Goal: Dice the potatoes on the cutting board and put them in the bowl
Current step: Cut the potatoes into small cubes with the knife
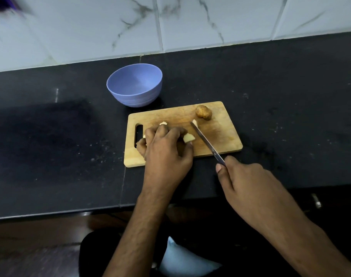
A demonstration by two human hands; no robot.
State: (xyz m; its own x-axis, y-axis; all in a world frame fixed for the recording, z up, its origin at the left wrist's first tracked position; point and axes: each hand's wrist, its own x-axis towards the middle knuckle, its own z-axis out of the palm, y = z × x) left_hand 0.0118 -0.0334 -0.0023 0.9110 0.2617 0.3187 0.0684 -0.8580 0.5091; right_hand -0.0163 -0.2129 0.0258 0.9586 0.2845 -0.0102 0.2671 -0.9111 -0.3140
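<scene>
A wooden cutting board lies on the black counter. My left hand is cupped over several cut potato pieces on the board's left half, fingers curled around them. My right hand grips the handle of a knife whose blade slants across the board, tip beside a small potato piece. A whole unpeeled potato rests near the board's far edge. The purple bowl stands behind the board to the left, with nothing visible inside.
The black counter spreads wide to both sides, backed by a white marble-tiled wall. Its front edge runs just below my wrists. A blurred purple object shows at the top left corner.
</scene>
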